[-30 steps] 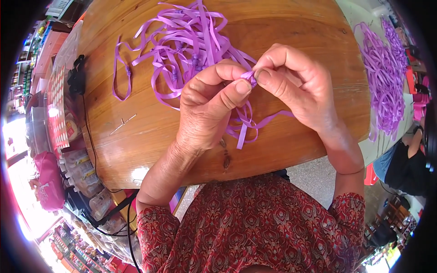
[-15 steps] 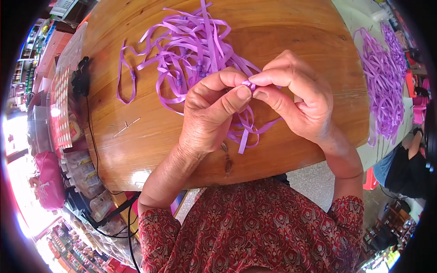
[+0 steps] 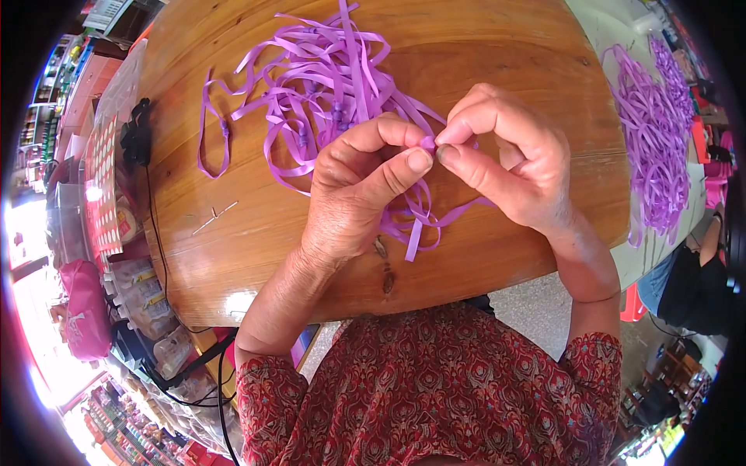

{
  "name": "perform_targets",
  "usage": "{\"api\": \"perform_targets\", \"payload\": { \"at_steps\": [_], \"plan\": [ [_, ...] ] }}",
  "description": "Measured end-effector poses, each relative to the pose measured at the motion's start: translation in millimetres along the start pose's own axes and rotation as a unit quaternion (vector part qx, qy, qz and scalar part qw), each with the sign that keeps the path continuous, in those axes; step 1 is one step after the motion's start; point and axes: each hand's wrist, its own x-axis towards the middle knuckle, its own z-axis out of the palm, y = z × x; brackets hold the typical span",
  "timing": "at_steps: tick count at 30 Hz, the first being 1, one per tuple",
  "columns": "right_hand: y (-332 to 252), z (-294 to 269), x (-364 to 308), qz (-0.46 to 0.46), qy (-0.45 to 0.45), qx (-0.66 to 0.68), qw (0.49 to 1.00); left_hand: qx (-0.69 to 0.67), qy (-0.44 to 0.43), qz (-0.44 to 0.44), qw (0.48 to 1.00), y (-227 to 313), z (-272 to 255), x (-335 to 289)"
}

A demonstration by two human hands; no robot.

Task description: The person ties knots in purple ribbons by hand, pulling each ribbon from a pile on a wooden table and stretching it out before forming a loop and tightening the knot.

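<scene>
My left hand (image 3: 361, 182) pinches a small folded or knotted bit of purple ribbon (image 3: 427, 144) between thumb and forefinger. Close against its right side, my right hand (image 3: 509, 159) has its thumb and forefinger pressed together at the ribbon; what lies between these tips is too small to make out fully. Beyond my hands spreads a loose heap of purple ribbons (image 3: 361, 78), with darker purple knots or beads here and there. Ribbon tails come out below my fingers over the wooden table (image 3: 482, 256).
A thin metal pin-like tool (image 3: 214, 218) lies on the table at the left, near a black cable (image 3: 159, 248). Another purple ribbon pile (image 3: 653, 147) rests on a pale surface at the right. Packets and a pink pouch (image 3: 84, 311) crowd the left side. A person in dark clothing (image 3: 699, 291) is at far right.
The fingertips of my right hand have shifted slightly right, drawing a little away from my left ones. The folded bit of ribbon has turned between the fingers.
</scene>
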Motion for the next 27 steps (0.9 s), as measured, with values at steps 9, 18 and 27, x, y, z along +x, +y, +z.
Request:
{"api": "perform_targets", "payload": {
  "at_steps": [9, 18, 27],
  "plan": [
    [5, 1, -3, 0.07, 0.014, 0.039, 0.997, 0.075, 0.029, 0.002, 0.997, 3, 3, -1],
    [6, 2, -3, 0.082, 0.02, 0.021, 0.996, 0.067, 0.081, -0.032, 0.994, 6, 5, -2],
    [5, 0, -3, 0.08, 0.019, 0.007, 0.997, -0.005, 0.028, -0.031, 0.999, 6, 0, -2]
  ]
}}
